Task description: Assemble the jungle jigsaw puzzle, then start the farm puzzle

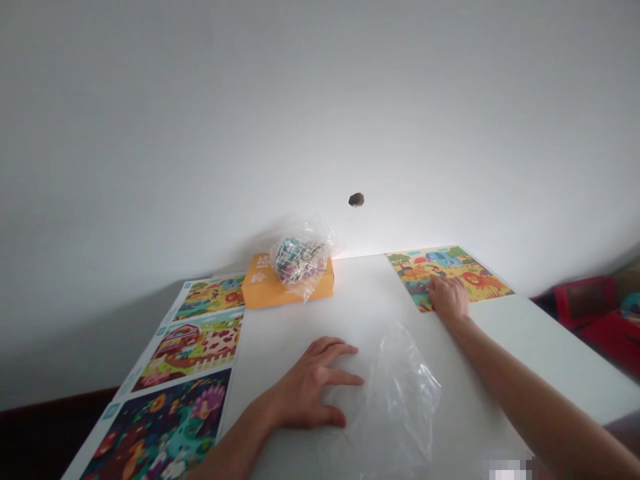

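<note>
My left hand (313, 387) hovers over or rests on the white table, fingers spread, with nothing in its grasp. Just right of it lies a crumpled clear plastic bag (400, 400); whether the fingertips touch its edge I cannot tell. At the back right, my right hand (450, 297) is on a jigsaw puzzle (480, 277) with an elephant and a lion. Its fingers are bent down at the puzzle's lower left part, and they hide what is under them.
An orange puzzle box (285, 290) stands against the wall, with a clear bag of puzzle pieces (300, 260) on top. Along the table's left edge lie a safari picture (213, 297), a farm picture (195, 347) and a dark forest picture (165, 427). Red items (607, 327) sit beyond the right edge.
</note>
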A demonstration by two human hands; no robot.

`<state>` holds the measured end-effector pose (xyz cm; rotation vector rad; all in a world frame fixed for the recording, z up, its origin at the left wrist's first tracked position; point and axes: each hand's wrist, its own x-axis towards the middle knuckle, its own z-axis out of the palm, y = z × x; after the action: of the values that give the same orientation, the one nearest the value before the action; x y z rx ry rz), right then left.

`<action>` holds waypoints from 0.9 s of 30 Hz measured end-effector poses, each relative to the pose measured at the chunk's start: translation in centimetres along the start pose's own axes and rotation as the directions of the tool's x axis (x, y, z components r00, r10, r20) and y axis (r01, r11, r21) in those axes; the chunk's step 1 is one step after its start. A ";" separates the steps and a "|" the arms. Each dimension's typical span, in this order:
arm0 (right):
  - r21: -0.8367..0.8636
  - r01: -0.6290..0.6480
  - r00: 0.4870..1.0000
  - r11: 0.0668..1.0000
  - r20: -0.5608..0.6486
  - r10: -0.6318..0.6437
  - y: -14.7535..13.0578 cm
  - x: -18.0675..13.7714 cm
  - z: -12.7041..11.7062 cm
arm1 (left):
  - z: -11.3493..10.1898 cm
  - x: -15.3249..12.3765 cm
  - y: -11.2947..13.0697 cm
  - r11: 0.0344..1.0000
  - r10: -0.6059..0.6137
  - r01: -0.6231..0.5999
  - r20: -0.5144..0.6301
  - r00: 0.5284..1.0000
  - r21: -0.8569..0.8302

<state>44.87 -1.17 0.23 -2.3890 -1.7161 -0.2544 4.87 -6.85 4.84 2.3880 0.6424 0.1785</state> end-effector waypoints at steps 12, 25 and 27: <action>0.007 0.115 0.991 0.993 0.061 -0.116 -3.4 -1.7 0.1 | 0.0 0.0 -0.1 1.000 0.000 0.000 0.000 1.000 -0.012; 0.007 0.072 0.992 0.997 0.105 -0.072 -2.9 -1.3 0.9 | 0.2 0.0 -0.2 1.000 -0.005 0.005 -0.007 1.000 0.015; 0.009 0.067 0.992 0.998 0.109 -0.067 -2.9 -1.3 1.0 | 0.2 0.0 -0.1 1.000 -0.013 0.014 -0.004 1.000 0.016</action>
<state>41.77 -1.20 -0.91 -2.3853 -1.8441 -0.1309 4.92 -6.90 4.66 2.3985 0.6639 0.1729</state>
